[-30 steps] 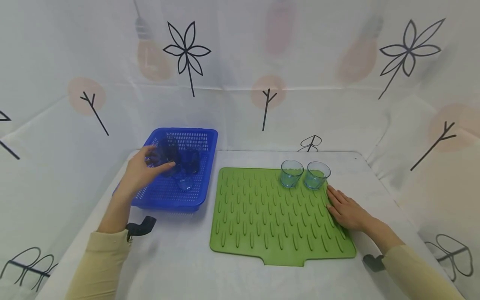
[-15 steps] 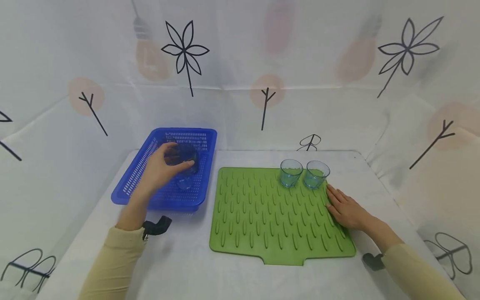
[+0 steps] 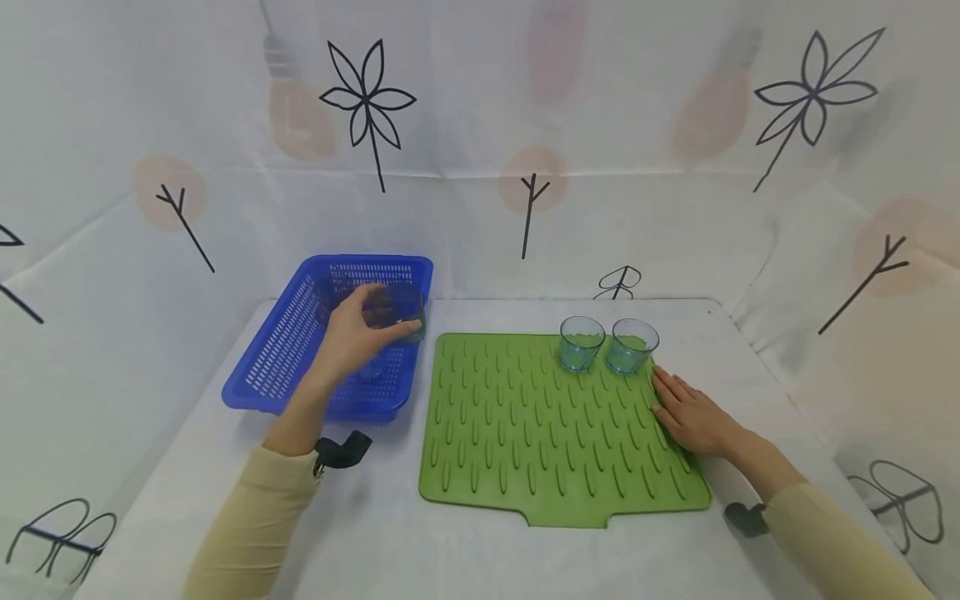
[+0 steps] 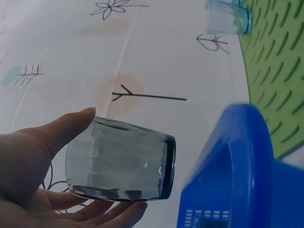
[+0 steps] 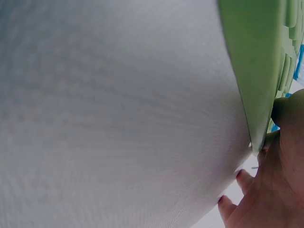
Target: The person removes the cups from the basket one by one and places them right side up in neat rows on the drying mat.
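Note:
My left hand [image 3: 348, 337] grips a smoky grey glass tumbler [image 4: 123, 161] between thumb and fingers. In the left wrist view the tumbler lies sideways across the frame, with nothing inside it. The hand and tumbler are over the right side of a blue perforated basket [image 3: 236, 397]. Inside the basket a clear bluish glass [image 3: 371, 367] shows faintly, partly behind the hand. My right hand [image 3: 693, 417] rests with extended fingers at the right edge of a green ridged mat [image 3: 510, 425]; its thumb touches the mat's edge in the right wrist view.
Two light blue glasses, a left one [image 3: 581, 357] and a right one [image 3: 631, 357], stand upright side by side at the mat's back right. A white cloth [image 3: 390, 542] covers the table. A patterned white curtain [image 3: 465, 225] hangs behind.
My left hand has carried the grey glass tumbler to the right, from the basket's left part to its right side. The right hand has stayed at the mat's edge.

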Action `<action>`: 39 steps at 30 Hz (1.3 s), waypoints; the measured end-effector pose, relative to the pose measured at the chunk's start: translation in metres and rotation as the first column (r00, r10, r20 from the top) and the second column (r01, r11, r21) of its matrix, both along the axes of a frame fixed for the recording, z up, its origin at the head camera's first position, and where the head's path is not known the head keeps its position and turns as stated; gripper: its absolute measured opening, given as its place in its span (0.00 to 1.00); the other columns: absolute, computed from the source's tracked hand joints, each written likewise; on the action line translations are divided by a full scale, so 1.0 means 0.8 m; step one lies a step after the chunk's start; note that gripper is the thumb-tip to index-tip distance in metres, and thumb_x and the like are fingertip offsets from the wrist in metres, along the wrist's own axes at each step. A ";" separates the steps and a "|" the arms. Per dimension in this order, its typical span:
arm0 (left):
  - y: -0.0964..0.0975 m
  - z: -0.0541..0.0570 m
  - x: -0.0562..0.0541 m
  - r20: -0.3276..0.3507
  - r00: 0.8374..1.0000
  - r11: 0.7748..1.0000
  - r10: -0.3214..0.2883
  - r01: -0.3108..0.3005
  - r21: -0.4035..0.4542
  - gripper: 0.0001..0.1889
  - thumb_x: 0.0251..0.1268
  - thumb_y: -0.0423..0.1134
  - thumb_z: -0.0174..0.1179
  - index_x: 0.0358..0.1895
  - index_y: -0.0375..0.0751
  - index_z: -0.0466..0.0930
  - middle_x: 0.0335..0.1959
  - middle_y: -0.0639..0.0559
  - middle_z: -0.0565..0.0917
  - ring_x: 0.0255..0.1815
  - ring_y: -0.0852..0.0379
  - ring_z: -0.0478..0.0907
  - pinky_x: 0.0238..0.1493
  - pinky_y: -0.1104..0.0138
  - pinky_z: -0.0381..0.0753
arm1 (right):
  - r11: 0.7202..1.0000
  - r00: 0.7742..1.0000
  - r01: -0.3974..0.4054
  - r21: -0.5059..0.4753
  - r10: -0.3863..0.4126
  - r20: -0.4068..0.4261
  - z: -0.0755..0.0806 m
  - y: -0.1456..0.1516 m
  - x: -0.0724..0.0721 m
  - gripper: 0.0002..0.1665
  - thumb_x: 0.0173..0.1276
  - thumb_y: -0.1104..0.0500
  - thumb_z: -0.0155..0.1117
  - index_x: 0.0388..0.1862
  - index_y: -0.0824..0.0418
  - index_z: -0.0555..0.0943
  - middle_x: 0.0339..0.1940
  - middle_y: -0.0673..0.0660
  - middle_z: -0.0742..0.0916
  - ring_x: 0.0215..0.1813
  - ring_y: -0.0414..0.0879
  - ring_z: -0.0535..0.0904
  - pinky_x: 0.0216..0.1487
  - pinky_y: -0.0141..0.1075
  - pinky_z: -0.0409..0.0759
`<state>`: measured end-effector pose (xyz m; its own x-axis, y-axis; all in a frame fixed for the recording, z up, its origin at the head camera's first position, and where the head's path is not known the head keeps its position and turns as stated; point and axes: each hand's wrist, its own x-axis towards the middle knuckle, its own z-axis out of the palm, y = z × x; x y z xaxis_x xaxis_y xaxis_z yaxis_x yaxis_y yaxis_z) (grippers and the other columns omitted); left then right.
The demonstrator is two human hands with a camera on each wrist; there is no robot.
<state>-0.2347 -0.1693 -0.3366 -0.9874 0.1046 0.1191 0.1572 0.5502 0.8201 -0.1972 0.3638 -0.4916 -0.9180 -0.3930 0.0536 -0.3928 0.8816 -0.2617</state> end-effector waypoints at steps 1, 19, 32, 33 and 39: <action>0.005 0.000 0.000 0.003 1.000 1.000 -0.009 0.009 0.008 0.50 0.58 0.58 0.75 0.78 0.41 0.60 0.71 0.41 0.73 0.68 0.41 0.75 0.63 0.45 0.79 | 1.000 1.000 0.000 -0.004 0.000 -0.001 0.002 -0.001 0.000 0.37 0.84 0.51 0.44 0.76 0.79 0.57 0.79 0.74 0.60 0.74 0.79 0.57 0.68 0.74 0.59; 0.079 -0.017 0.000 -0.008 0.993 0.983 -0.117 0.117 0.142 0.44 0.60 0.47 0.76 0.76 0.40 0.63 0.66 0.40 0.75 0.67 0.40 0.76 0.59 0.49 0.83 | 0.997 0.996 0.041 0.064 -0.045 0.073 0.017 -0.011 0.003 0.36 0.84 0.54 0.46 0.77 0.80 0.56 0.80 0.75 0.59 0.76 0.77 0.55 0.71 0.72 0.58; 0.135 -0.037 -0.006 0.013 0.989 0.976 -0.144 0.140 0.167 0.44 0.57 0.45 0.77 0.75 0.39 0.65 0.67 0.40 0.75 0.67 0.42 0.75 0.60 0.53 0.83 | 1.000 1.000 0.010 -0.015 -0.010 -0.006 -0.001 0.000 -0.001 0.36 0.84 0.51 0.44 0.77 0.78 0.57 0.80 0.72 0.60 0.75 0.78 0.57 0.67 0.74 0.59; 0.137 -0.039 -0.007 0.015 0.990 0.977 -0.144 0.139 0.159 0.44 0.57 0.46 0.77 0.75 0.40 0.65 0.67 0.40 0.75 0.67 0.43 0.75 0.60 0.53 0.82 | 1.000 1.000 0.010 -0.019 -0.010 -0.004 0.000 -0.001 0.000 0.36 0.84 0.52 0.44 0.77 0.78 0.57 0.80 0.73 0.60 0.75 0.78 0.57 0.67 0.74 0.59; 0.150 -0.055 -0.013 0.021 0.988 0.980 -0.153 0.148 0.133 0.45 0.57 0.47 0.78 0.75 0.39 0.65 0.67 0.42 0.75 0.66 0.42 0.75 0.60 0.54 0.82 | 0.999 0.999 0.032 0.001 -0.032 0.040 0.014 -0.012 0.004 0.34 0.82 0.58 0.49 0.75 0.81 0.58 0.78 0.77 0.61 0.75 0.79 0.55 0.69 0.73 0.58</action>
